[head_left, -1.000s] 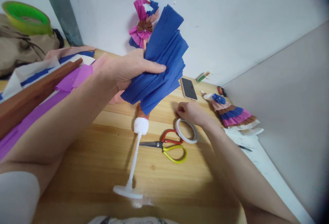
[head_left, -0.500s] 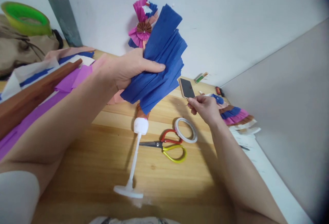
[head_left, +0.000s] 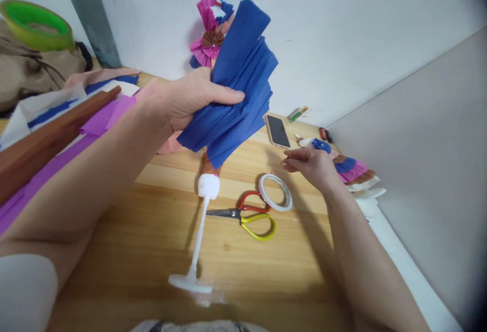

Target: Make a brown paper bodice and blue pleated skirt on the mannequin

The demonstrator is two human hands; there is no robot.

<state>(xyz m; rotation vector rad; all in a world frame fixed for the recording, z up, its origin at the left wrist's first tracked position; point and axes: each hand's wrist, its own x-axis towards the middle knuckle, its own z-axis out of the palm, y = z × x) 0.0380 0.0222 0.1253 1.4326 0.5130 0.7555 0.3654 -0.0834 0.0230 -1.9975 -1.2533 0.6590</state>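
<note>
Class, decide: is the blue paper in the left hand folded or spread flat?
Folded: the blue paper shows overlapping, uneven layers where the left hand grips it.

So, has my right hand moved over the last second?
Yes, your right hand has shifted rightward in the view, judged against the white tape roll, which lies where it was.

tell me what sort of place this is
Probably a craft corner: a wooden table against a wall, with scissors lying on it, coloured sheets, seemingly paper, piled at the left, and folded blue paper in the left hand.
</note>
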